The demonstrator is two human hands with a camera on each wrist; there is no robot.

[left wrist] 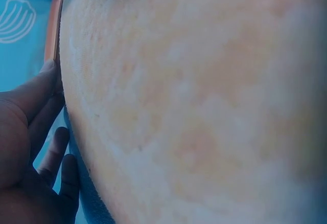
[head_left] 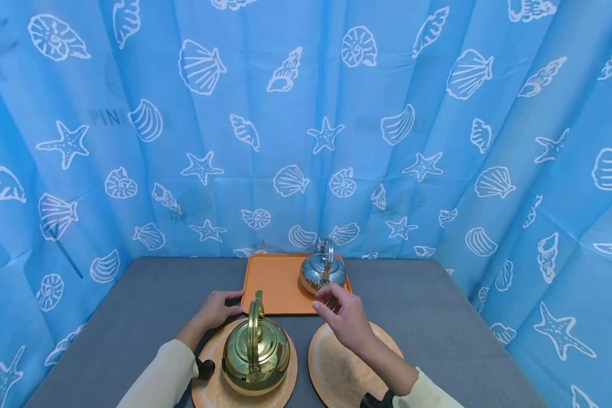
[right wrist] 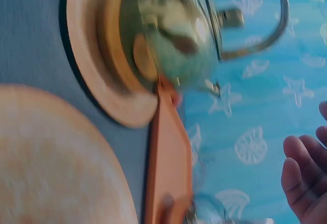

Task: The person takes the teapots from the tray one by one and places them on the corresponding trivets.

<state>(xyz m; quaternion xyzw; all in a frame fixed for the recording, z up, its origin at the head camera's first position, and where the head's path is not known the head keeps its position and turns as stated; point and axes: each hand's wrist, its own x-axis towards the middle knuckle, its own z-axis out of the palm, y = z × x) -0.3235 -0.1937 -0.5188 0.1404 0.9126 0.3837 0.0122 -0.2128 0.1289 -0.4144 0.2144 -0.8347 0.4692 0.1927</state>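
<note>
My left hand (head_left: 218,309) is at the left front corner of an orange tray (head_left: 270,277), pinching its edge between thumb and fingers; its other fingers (left wrist: 69,175) hang apart from the tray. On the tray's right side sits a silver kettle (head_left: 316,272) with an upright handle. My right hand (head_left: 347,317) hovers just in front of that kettle, loosely bent fingers (right wrist: 301,178) holding nothing. A brass-coloured kettle (head_left: 250,362) stands on the left round board (head_left: 206,391), handle up, beside my left wrist. Beneath my right forearm lies another round board (head_left: 331,368).
A grey cloth (head_left: 469,340) covers the table. Behind it and at both sides hangs a blue curtain (head_left: 306,153) with white shells and starfish. The tray's back edge lies close to the curtain.
</note>
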